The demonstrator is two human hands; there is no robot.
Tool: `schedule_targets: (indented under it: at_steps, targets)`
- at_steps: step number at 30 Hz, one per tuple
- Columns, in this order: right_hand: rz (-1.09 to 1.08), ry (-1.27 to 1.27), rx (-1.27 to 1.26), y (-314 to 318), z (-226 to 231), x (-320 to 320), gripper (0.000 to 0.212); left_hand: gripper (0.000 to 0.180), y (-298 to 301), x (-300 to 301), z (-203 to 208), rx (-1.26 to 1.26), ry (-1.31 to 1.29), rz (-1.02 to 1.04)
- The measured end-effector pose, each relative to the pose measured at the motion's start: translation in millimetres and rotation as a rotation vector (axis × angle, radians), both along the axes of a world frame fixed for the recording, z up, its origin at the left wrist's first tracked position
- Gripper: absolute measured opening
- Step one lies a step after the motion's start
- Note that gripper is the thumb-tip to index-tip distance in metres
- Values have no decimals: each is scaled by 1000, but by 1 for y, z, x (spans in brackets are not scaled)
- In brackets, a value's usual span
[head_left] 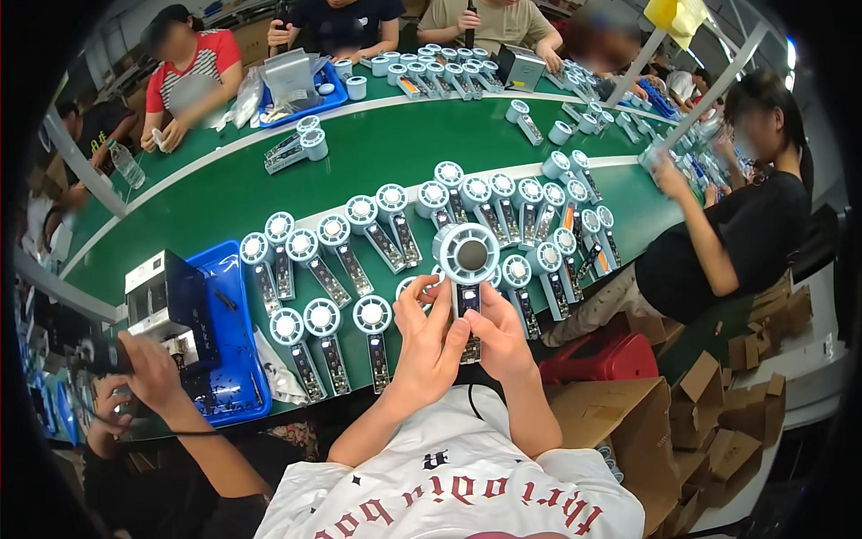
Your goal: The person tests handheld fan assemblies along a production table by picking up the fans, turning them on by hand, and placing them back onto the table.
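Observation:
Between my two hands I hold a light-blue handheld fan body (467, 241), with its round slotted head away from me and its handle toward me. A dark disc fills the middle of the head, and a circuit board shows in the open handle. My left hand (422, 346) grips the handle from the left, its thumb along the edge. From the other side my right hand (503, 340) closes on the handle, thumb over the board. Just beyond and beside my hands lie several similar fan bodies (373, 314) with white centres and exposed boards.
A blue tray (235, 314) with a white-and-black box-shaped device (162, 296) stands at left, beside a co-worker's hands (148, 373). A green conveyor (377, 148) runs beyond the table. Cardboard boxes (620, 422) and a red stool (602, 359) stand at right near another person (736, 216).

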State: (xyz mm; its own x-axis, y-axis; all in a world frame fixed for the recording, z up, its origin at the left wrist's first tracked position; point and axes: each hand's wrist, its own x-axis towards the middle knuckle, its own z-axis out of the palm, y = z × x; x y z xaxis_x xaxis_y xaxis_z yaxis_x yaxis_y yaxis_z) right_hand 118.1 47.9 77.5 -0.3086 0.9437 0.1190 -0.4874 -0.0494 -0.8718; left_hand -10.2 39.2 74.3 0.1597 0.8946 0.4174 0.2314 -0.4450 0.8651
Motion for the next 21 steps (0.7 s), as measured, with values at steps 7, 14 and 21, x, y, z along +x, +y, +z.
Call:
schedule_targets:
  at_steps: [7, 14, 21]
  targets:
    - [-56, 17, -51, -3, -1, 0, 48, 42, 1, -6, -1, -7, -2, -3]
    - [-19, 121, -47, -3, 2, 7, 46, 35, 3, -6, 5, -54, -154, -15]
    - [-34, 130, -29, -6, 3, 17, 45, 31, 0, 8, 8, -57, -181, 3]
